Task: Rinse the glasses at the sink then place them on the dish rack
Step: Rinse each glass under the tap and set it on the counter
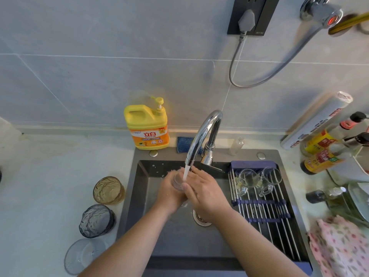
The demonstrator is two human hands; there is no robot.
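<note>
Over the dark square sink [159, 236], with the steel-bar dish rack [265, 216] on its right side, the left hand [169, 191] and right hand [206, 191] both wrap the small clear glass [177, 181] under the water. The rack lies nearer the right hand.

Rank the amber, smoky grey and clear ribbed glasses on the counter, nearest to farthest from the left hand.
1. Amber textured glass: left of sink, level with left hand.
2. Smoky grey glass: closer to viewer.
3. Clear ribbed glass: counter's front edge.

Clear glass [177, 181] mostly hidden between left hand [169, 191] and right hand [205, 191].
</note>
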